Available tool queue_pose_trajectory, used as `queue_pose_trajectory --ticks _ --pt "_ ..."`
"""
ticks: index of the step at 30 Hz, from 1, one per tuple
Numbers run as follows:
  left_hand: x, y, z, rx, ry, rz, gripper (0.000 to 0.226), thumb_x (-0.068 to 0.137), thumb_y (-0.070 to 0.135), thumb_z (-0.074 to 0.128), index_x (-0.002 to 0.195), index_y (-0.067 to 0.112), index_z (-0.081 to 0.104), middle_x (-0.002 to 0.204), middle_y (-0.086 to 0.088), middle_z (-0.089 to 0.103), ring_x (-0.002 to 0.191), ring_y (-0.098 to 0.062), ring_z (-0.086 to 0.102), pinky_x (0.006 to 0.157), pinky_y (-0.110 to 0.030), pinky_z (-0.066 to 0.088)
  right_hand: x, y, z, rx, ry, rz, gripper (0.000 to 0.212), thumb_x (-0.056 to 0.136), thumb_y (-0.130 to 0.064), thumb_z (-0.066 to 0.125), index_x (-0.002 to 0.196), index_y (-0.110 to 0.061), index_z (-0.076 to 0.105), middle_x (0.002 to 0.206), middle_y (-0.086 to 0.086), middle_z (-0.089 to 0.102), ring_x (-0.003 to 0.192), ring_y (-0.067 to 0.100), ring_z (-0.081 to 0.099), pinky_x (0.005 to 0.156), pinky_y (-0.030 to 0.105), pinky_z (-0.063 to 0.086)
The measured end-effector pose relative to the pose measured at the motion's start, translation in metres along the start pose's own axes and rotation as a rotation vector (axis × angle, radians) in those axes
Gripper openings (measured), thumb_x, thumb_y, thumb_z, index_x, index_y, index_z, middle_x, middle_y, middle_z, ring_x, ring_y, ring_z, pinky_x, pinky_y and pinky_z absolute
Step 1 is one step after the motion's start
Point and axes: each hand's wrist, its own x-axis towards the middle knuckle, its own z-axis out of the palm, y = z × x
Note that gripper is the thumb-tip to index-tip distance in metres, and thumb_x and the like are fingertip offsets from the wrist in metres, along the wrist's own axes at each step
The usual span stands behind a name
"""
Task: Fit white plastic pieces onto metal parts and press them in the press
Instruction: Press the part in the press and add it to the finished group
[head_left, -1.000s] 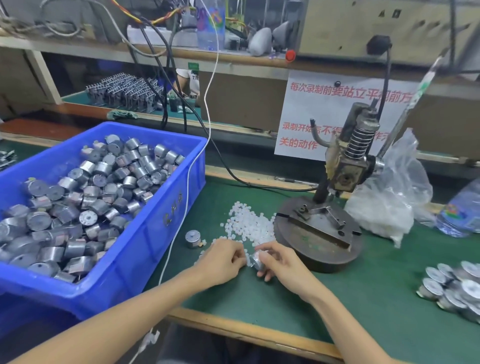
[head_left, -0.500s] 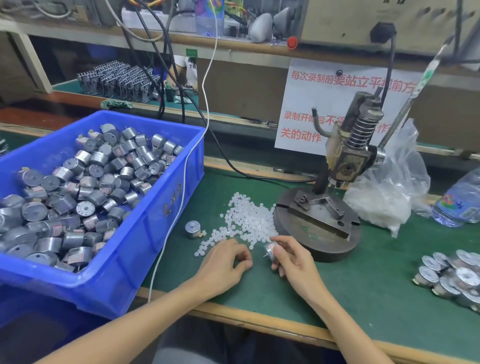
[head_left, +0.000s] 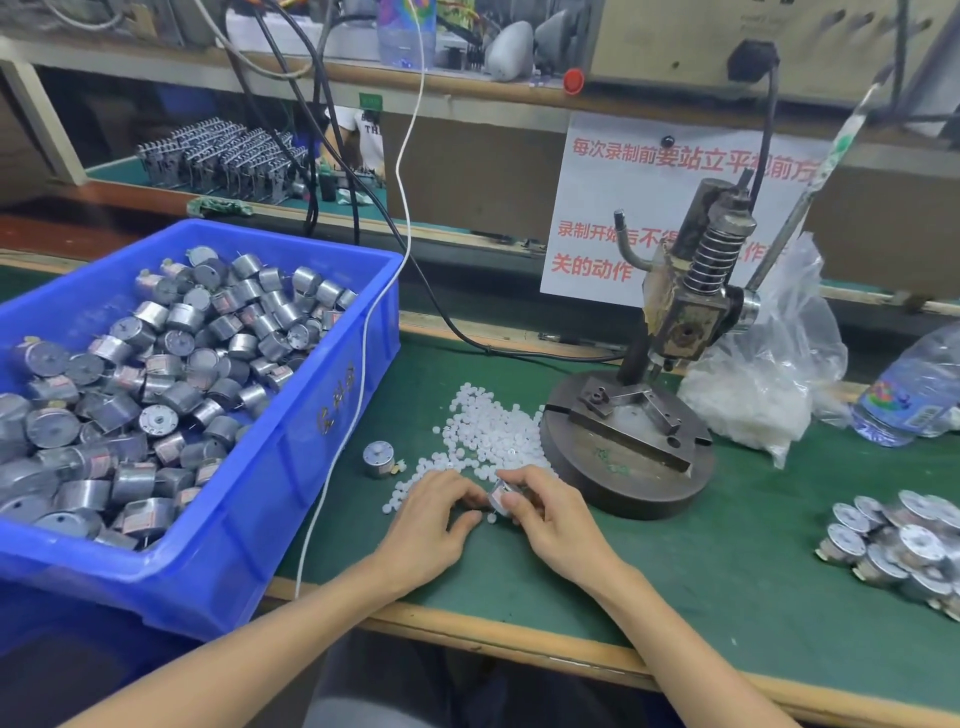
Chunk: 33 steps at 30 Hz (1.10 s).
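Nearest the counter's (head_left: 675, 582) front edge, the right hand (head_left: 553, 517) pinches a small metal part (head_left: 500, 500) between thumb and fingers, just above the green mat. The left hand (head_left: 434, 525) meets it, fingers curled toward the part's end; whether they pinch a piece cannot be told. Just beyond the hands lies a heap of white plastic pieces (head_left: 488, 431), with a lone metal cylinder (head_left: 378, 458) standing to its left. The press (head_left: 628, 447) sits right of the heap on its round base. A blue bin (head_left: 249, 519) of metal parts fills the left, and a cluster of capped parts (head_left: 898, 545) lies far right. Behind the press are a plastic bag (head_left: 769, 384) and a sign (head_left: 623, 208).
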Motion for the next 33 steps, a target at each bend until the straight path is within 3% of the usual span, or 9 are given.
queue_pose_trajectory --ticks 3,7,15,18,21,24,33 --pt "0.0003 0.0000 0.0000 -0.028 0.044 -0.048 0.009 0.080 0.012 0.068 0.086 0.017 0.064 0.080 0.014 0.055 0.080 0.000 0.045 0.077 -0.016 0.036 0.0002 0.0000 0.0010 -0.030 0.005 -0.040 0.017 0.092 -0.014 0.060 0.107 -0.008 0.065 0.084 -0.004 0.060 0.073 -0.003 0.052 0.069 0.013 0.039" --pt "-0.0001 -0.0004 0.0003 -0.027 0.040 -0.056 0.010 0.079 0.013 0.068 0.086 0.018 0.063 0.080 0.013 0.056 0.081 -0.002 0.047 0.078 -0.019 0.038 -0.0002 -0.0006 0.0010 -0.069 -0.001 -0.077 0.018 0.092 -0.013 0.060 0.107 -0.005 0.065 0.086 -0.007 0.059 0.076 -0.012 0.051 0.070 0.004 0.033" --pt "-0.0002 0.0017 -0.0006 -0.027 0.026 -0.072 0.015 0.078 0.023 0.072 0.089 0.021 0.063 0.083 0.013 0.057 0.087 -0.007 0.048 0.081 -0.023 0.039 0.0007 0.0008 -0.0003 -0.115 -0.011 -0.117 0.021 0.093 -0.014 0.058 0.111 -0.006 0.064 0.090 -0.007 0.058 0.080 -0.013 0.049 0.074 0.003 0.034" --pt "0.0001 0.0021 -0.0002 -0.013 0.026 -0.073 0.015 0.078 0.026 0.072 0.089 0.021 0.062 0.083 0.015 0.054 0.088 -0.008 0.047 0.083 -0.025 0.038 0.0010 0.0011 0.0001 -0.138 0.000 -0.132 0.020 0.093 -0.013 0.058 0.110 -0.005 0.064 0.092 -0.004 0.060 0.081 -0.006 0.052 0.074 0.002 0.033" --pt "-0.0004 0.0013 0.0010 0.006 0.031 -0.060 0.015 0.079 0.027 0.071 0.090 0.021 0.062 0.083 0.016 0.052 0.086 -0.007 0.045 0.082 -0.023 0.036 -0.0008 -0.0005 0.0008 -0.209 -0.029 -0.194 0.023 0.094 -0.014 0.054 0.112 -0.002 0.062 0.096 0.006 0.061 0.086 0.016 0.058 0.079 0.011 0.039" --pt "-0.0005 0.0011 0.0014 0.017 0.038 -0.049 0.016 0.080 0.027 0.070 0.091 0.019 0.062 0.083 0.017 0.049 0.084 -0.006 0.042 0.079 -0.020 0.033 -0.0048 -0.0062 0.0007 -0.302 -0.075 -0.276 0.030 0.095 -0.019 0.048 0.115 -0.001 0.060 0.098 0.011 0.058 0.080 0.026 0.061 0.071 0.032 0.051" --pt "-0.0010 -0.0012 -0.0005 -0.008 -0.020 -0.041 0.037 0.079 0.019 0.067 0.112 0.027 0.053 0.089 0.028 0.046 0.088 0.014 0.037 0.083 -0.016 0.030 -0.0063 -0.0083 0.0031 -0.441 -0.086 -0.370 0.026 0.086 -0.009 0.058 0.110 -0.001 0.063 0.097 0.015 0.061 0.064 0.030 0.060 0.045 0.035 0.052"
